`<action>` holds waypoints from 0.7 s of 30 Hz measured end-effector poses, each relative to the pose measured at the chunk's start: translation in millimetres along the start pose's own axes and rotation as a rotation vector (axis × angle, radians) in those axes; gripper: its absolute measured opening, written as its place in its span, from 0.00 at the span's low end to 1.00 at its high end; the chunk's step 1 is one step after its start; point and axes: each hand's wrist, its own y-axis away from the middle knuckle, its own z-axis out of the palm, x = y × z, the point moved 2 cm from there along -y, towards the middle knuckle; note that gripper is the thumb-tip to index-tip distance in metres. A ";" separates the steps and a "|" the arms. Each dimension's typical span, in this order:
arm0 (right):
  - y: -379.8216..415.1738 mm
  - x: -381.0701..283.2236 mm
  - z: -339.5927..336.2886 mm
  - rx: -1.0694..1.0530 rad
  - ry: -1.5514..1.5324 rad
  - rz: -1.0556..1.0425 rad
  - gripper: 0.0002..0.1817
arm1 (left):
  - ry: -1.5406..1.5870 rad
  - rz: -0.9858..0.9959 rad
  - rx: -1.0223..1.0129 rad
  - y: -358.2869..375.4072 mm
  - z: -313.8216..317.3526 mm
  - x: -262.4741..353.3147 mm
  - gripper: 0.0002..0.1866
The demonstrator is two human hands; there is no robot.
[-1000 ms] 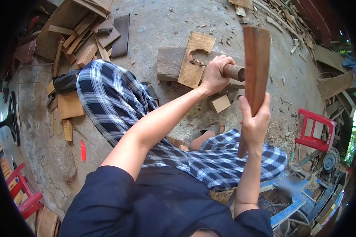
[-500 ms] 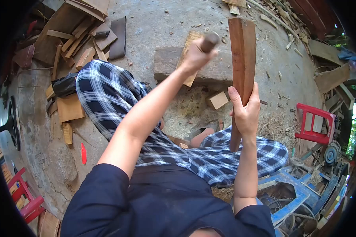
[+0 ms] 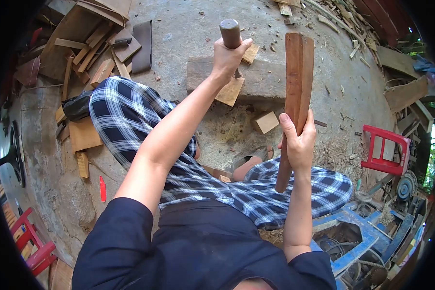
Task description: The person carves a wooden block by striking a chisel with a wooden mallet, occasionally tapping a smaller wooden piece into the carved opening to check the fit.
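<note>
Head view: at upper centre, my left fingers (image 3: 224,53) are clenched round the tool (image 3: 230,34), over the board (image 3: 230,92) lying across the beam (image 3: 263,79). Right of centre, my right fingers (image 3: 309,129) grasp the club (image 3: 298,79), apart from the tool. I judge I'm placing the tool; striking would call for holding it steady.

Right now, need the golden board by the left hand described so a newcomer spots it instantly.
On the concrete floor, find the thick grey-brown beam at upper centre. Across it, partly hidden behind the left hand, lies the golden board. Its wood is yellower than the beam's, and unlike the small wooden block, it rests on the beam.
</note>
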 end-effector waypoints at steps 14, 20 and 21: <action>-8.0 -53.4 -11.4 0.093 -0.132 -0.288 0.29 | -0.263 0.260 -0.133 34.5 36.3 -5.9 0.11; -8.8 -34.8 -7.2 0.056 -0.152 -0.214 0.28 | -0.311 0.267 -0.183 54.1 45.3 -4.3 0.14; -8.4 -32.0 -7.7 0.057 -0.161 -0.198 0.28 | -0.256 0.274 -0.185 54.1 50.1 -6.2 0.11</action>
